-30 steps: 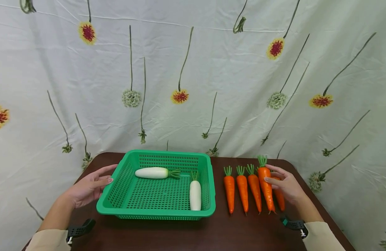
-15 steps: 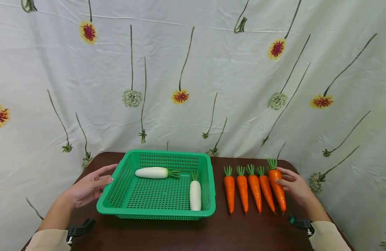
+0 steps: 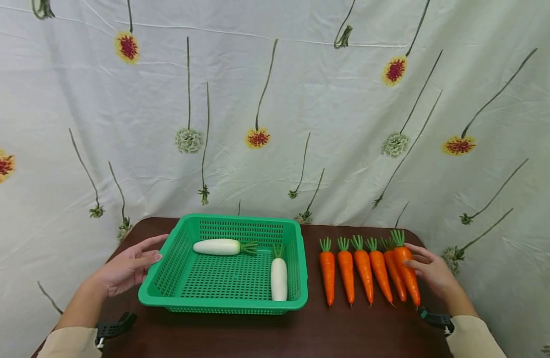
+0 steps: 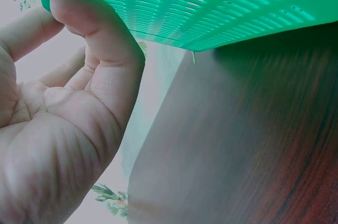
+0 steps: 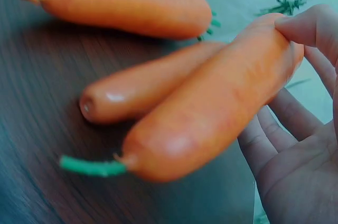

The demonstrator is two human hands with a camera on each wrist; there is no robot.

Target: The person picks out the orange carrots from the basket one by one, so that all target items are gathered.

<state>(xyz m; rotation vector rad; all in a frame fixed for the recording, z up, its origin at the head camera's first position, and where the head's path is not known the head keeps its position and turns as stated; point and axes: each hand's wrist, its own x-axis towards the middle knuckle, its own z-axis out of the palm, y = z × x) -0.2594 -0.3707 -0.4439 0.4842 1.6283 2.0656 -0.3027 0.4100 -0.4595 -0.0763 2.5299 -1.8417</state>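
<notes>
Between thumb and fingers, my right hand (image 3: pixel 431 271) holds an orange carrot (image 3: pixel 407 276) with a short green top. In the right wrist view this carrot (image 5: pixel 211 108) slants over another carrot (image 5: pixel 132 89), overlapping it. More carrots (image 3: pixel 327 278) lie side by side to the left, tops toward the curtain. My left hand (image 3: pixel 129 266) rests at the left rim of a green slotted basket (image 3: pixel 221 302), fingers relaxed along its outside. A fingertip touches the basket side (image 4: pixel 158 2) in the left wrist view. Two white radishes with green tops lie inside, one crosswise (image 3: pixel 217 246), one lengthwise (image 3: pixel 278 278).
The dark brown wooden table (image 3: pixel 234 338) bears everything. A white curtain (image 3: pixel 239 99) printed with flowers hangs close behind it. The table's right edge runs just beyond my right hand. Dark wrist straps (image 3: pixel 116 327) sit at both cuffs.
My right hand has moved right and slightly toward me with its carrot, passing over the last carrots of the row, which now show more fully. The left hand and basket have stayed put.
</notes>
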